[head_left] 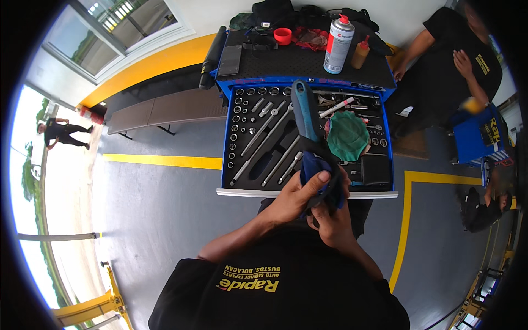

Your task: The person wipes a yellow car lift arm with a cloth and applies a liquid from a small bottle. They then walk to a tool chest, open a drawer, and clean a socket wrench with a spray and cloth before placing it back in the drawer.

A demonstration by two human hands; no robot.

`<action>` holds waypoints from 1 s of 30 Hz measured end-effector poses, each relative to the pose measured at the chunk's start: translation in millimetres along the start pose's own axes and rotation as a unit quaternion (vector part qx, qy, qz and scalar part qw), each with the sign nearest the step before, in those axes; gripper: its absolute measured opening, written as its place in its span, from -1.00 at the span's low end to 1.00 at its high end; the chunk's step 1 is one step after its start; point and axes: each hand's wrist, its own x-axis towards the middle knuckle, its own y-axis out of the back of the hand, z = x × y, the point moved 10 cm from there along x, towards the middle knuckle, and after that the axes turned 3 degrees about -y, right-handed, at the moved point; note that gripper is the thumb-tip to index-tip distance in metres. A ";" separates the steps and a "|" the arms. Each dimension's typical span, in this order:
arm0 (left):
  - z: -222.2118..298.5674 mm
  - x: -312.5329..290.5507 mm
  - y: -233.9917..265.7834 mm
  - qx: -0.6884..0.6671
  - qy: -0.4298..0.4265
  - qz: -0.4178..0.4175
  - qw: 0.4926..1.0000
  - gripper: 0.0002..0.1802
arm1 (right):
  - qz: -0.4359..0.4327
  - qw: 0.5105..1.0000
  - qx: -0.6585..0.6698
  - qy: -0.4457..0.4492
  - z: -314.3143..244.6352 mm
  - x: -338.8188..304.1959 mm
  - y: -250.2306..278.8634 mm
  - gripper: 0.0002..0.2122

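Observation:
Both hands are closed in front of an open tool drawer [308, 193]. Between them is a dark blue cloth [314, 166], bunched around the lower end of a hand tool [304, 110] with a long teal-and-black handle. The handle points up and away over the drawer, with a hole at its tip; the wrapped end is hidden, so its exact kind is unclear. My left hand [300, 195] grips the cloth with its thumb on top. My right hand [334, 220] pinches the cloth from the right and below.
Sockets and extension bars [264, 132] sit in foam inside the drawer, beside a green cloth [347, 136]. A spray can [339, 44] and an amber bottle [360, 53] stand on the cabinet top. At the right, a person [456, 66] stands near a blue cart [478, 140]. A bench [165, 113] is left.

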 end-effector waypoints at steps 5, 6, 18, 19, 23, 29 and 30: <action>-13.1 13.6 19.3 0.012 0.039 0.018 0.999 -0.53 | -0.124 0.987 -0.100 -0.026 20.4 -0.2 9.3 -0.66; -10.5 21.4 19.3 0.005 0.011 0.022 1.000 -0.53 | -0.127 0.981 -0.145 -0.009 23.3 2.4 12.6 -0.64; 64.9 -41.0 -52.6 0.247 -0.321 -0.098 0.909 -0.63 | 0.235 0.859 -0.326 0.317 11.1 -26.0 63.2 -0.56; 64.3 -38.9 -50.5 0.264 -0.309 -0.100 0.908 -0.63 | 0.231 0.863 -0.319 0.317 11.5 -26.0 62.5 -0.56; 70.9 -20.0 -24.5 0.233 -0.251 -0.054 0.938 -0.60 | 0.186 0.909 -0.214 0.306 16.6 -24.8 55.9 -0.53; 50.5 -20.0 -23.7 0.176 -0.144 -0.066 0.972 -0.53 | 0.307 0.736 -0.422 0.432 -0.5 -32.9 33.4 -0.51; 48.2 -29.3 -27.9 0.160 -0.172 -0.035 0.971 -0.54 | 0.314 0.691 -0.480 0.440 -0.6 -35.0 25.4 -0.52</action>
